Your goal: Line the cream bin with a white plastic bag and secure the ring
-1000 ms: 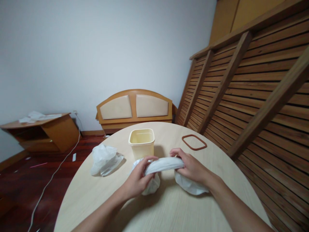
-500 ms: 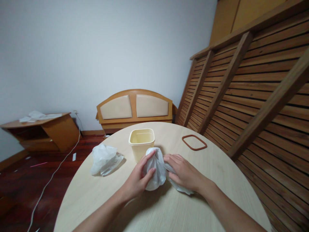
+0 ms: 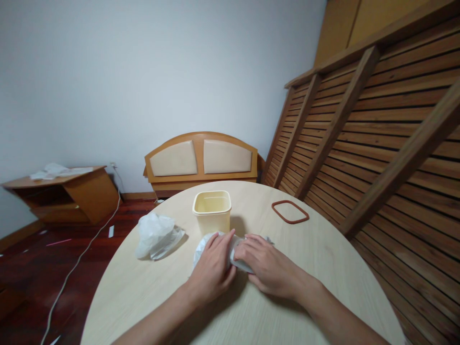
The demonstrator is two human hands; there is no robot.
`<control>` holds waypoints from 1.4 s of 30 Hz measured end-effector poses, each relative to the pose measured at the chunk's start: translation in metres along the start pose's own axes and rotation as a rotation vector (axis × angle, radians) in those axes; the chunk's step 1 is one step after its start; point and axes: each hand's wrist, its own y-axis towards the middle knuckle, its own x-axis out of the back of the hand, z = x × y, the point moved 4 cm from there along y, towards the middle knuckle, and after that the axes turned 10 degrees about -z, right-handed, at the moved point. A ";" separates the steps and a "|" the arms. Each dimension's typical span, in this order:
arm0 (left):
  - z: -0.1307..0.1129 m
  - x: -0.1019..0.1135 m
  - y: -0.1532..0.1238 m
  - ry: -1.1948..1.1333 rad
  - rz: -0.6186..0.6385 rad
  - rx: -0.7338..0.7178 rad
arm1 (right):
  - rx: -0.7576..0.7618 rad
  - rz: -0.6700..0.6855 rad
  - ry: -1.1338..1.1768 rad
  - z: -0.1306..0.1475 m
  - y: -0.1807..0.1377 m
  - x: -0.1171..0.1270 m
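A whitish plastic bag [image 3: 200,247] lies bunched on the table, mostly hidden under my hands. My left hand [image 3: 212,268] curls over its left part. Close beside it, my right hand [image 3: 262,261] grips the bag's right part with bent fingers. Just behind the hands stands an open, pale yellow square bin [image 3: 212,221], upright. To the left rests another crumpled white plastic bag [image 3: 156,237], apart from my hands. A brown rounded-square ring [image 3: 290,221] lies flat on the right side of the table.
The round light-wood table [image 3: 305,297] fills the foreground. A padded headboard [image 3: 199,158] stands against the wall behind it. Wooden slats [image 3: 366,139] lean on the right. At left are a low cabinet [image 3: 82,196] and a white cable [image 3: 75,261] on the floor.
The bag between my hands has gone from upright and bulging to lower and flatter on the table. My left hand has turned palm down over it; my right hand has shifted slightly left.
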 end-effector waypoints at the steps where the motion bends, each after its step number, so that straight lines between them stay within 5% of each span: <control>1: 0.000 0.001 0.001 -0.015 0.009 0.002 | 0.020 -0.019 0.000 0.000 0.000 0.001; 10: -0.006 0.013 0.009 -0.298 0.075 0.136 | 0.154 -0.333 -0.127 -0.012 -0.005 0.011; 19: 0.007 0.003 0.000 -0.665 -0.010 0.325 | 0.032 -0.275 0.068 -0.026 -0.004 -0.002; 26: 0.012 0.012 0.011 -0.604 -0.234 0.482 | -0.159 -0.186 0.307 -0.019 -0.002 -0.012; 33: 0.016 0.008 0.011 -0.647 -0.330 0.582 | -0.397 -0.216 0.405 -0.020 -0.005 -0.049; 37: 0.013 0.010 0.009 -0.572 -0.296 0.547 | -0.436 -0.304 0.491 -0.019 -0.004 -0.053; 42: 0.008 0.025 0.012 -0.297 -0.285 0.340 | -0.508 -0.406 0.573 -0.028 -0.003 -0.035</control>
